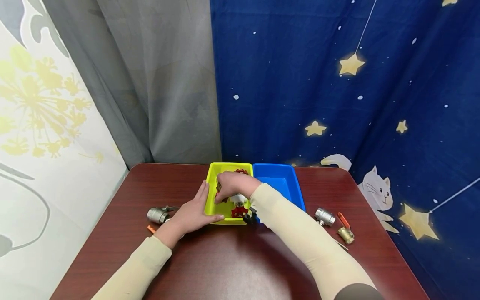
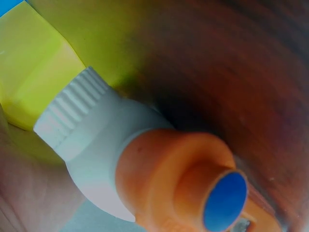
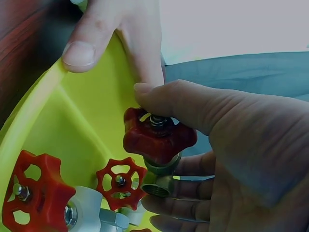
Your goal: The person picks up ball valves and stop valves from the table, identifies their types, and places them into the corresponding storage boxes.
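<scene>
My right hand (image 1: 237, 184) reaches into the yellow bin (image 1: 221, 216) and grips a small brass valve (image 3: 157, 141) with a red handwheel. The thumb lies on the wheel and the fingers curl round behind the body. My left hand (image 1: 192, 216) rests against the bin's left side, fingers straight, its thumb over the near rim. Below the held valve, white valves with red handwheels (image 3: 41, 193) lie in the bin. Close to the left wrist is a white plastic valve (image 2: 104, 145) with an orange handle and blue cap, mostly hidden in the head view.
A blue bin (image 1: 275, 167) adjoins the yellow one on the right. To the left lies a steel ball valve (image 1: 157, 215). At the right are another steel valve (image 1: 324, 216) and a brass ball valve (image 1: 346, 235) with an orange lever. Curtains hang behind the table (image 1: 225, 266).
</scene>
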The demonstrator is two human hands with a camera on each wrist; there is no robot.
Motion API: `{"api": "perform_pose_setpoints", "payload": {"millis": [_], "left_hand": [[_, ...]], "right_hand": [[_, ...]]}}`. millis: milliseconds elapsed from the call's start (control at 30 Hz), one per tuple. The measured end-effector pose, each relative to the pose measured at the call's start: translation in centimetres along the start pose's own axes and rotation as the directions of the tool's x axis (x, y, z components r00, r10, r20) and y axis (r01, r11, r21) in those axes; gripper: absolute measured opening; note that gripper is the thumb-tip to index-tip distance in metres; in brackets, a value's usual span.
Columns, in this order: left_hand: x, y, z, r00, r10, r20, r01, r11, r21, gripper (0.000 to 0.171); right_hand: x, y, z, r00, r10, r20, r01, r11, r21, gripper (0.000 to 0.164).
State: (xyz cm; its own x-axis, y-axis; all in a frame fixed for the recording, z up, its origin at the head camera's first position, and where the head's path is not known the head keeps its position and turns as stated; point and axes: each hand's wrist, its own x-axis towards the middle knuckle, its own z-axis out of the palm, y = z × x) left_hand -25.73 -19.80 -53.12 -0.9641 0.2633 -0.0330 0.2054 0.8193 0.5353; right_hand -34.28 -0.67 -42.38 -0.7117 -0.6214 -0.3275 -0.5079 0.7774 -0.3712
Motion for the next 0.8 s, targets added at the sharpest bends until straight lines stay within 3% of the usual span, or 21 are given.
{"api": "perform_pose_setpoints", "payload": {"millis": [267,600,800], "left_hand": [[-0.1,0.3,-0.1,1.000,0.008,-0.005,-0.008,1.000,-0.004,0.135],[-0.1,0.2,-0.1,1.000,0.004,-0.007,-0.004,1.000,0.003,0.134],[-0.1,0.2,0.0,1.000,0.011,-0.007,-0.011,1.000,-0.002,0.134]], "right_hand": [[0.4,-0.1,0.0,0.999,0.005,0.039,-0.007,0.999,0.046,0.038],[1.0,-0.3,0.9,0.998,0.054,0.024,-0.053,0.998,-0.024,0.042],[1.0,-0.3,1.2,0.997,0.061,0.040,-0.060,0.998,-0.004,0.042]]}}
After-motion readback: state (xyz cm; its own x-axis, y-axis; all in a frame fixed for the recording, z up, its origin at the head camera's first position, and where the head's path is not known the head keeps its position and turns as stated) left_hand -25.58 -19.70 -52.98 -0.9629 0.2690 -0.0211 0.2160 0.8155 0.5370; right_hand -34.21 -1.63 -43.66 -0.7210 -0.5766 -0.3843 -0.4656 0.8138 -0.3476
